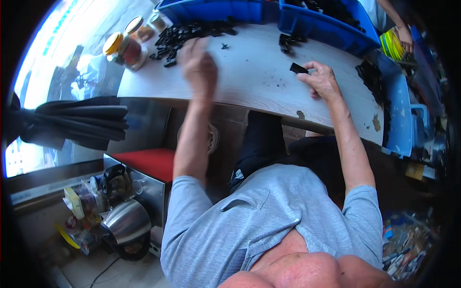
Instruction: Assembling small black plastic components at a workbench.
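Between the thumb and fingers of my right hand (321,80) is a small black rectangular plastic part (298,68), held just over the white tabletop (245,81). My left hand (199,67), smeared by motion, is at the near edge of a spread-out heap of small black parts (180,36). Its fingers are too blurred to show whether they hold anything. One loose black piece (224,46) lies to the right of that hand. A smaller cluster of black parts (288,43) sits beyond my right hand.
Blue bins (331,26) line the far side, one holding black parts. Jars (126,50) stand at the far left. More black parts (370,77) lie by a light-blue bin (399,115) at right. Another person's hand (406,41) is near yellow-green cord (391,45). A kettle (127,221) stands lower left.
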Motion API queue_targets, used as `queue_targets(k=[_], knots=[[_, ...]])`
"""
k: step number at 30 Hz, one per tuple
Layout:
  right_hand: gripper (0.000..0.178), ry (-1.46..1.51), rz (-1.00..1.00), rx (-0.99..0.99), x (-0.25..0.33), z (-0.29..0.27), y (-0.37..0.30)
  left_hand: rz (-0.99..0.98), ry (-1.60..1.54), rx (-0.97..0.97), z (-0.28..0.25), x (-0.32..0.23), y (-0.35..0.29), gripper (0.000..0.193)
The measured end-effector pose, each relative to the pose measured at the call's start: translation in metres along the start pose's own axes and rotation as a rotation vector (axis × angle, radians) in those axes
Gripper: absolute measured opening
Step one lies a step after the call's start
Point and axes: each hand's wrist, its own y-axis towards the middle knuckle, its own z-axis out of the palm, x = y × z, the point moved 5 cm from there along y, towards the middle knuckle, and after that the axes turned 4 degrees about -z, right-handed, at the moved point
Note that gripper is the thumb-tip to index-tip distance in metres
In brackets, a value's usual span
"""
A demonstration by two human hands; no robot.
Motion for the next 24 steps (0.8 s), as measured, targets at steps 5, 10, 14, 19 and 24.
queue_targets(k=[5, 10, 14, 19, 24], knots=[[0.040, -0.001, 0.003, -0.034, 0.003, 0.006, 0.001, -0.211, 0.480, 0.287, -0.015, 0.114, -0.010, 0.033], [0.041, 0.041, 0.018, -0.080, -0.003, 0.001, -0.002, -0.170, 0.386, 0.337, -0.011, 0.071, -0.016, 0.030], [0.041, 0.046, -0.008, -0.091, 0.000, 0.003, -0.003, -0.059, 0.226, 0.370, -0.005, 0.044, -0.022, 0.038], [0.039, 0.066, -0.009, -0.126, -0.007, 0.000, -0.002, -0.077, 0.153, 0.354, 0.005, 0.033, -0.024, 0.028], [0.040, 0.077, -0.019, -0.137, -0.004, 0.000, -0.003, -0.164, -0.027, 0.296, 0.001, 0.027, -0.022, 0.022]])
